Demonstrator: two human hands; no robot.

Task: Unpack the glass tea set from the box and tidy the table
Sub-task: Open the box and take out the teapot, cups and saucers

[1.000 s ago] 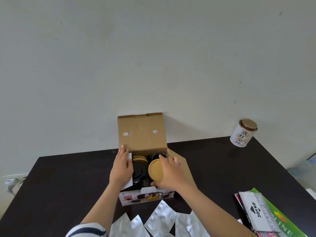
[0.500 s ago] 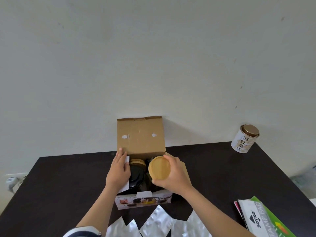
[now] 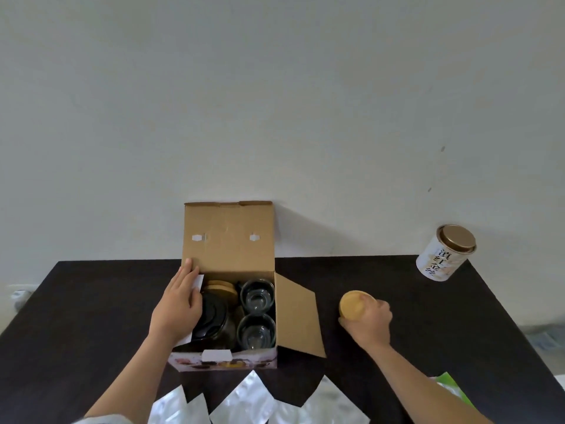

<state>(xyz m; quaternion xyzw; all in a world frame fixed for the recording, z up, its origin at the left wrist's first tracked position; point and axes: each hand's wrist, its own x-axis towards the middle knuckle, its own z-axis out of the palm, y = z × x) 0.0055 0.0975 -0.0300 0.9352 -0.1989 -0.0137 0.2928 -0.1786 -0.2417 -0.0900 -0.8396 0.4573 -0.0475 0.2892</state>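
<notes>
Here, right hand [image 3: 368, 322] clasping a lidded cup [image 3: 354, 305] at right of centre on the dark surface [image 3: 91, 301], left hand [image 3: 179, 304] flat on the box [image 3: 229, 240] edge. Inside, two glass cups [image 3: 257, 313] beside a teapot [image 3: 214, 319]: probably light, slick, brittle. Best gripped round the sides, one at a time.

Bare tabletop [image 3: 382, 276] between box flap [image 3: 298, 319] and tin [image 3: 444, 255]
</notes>
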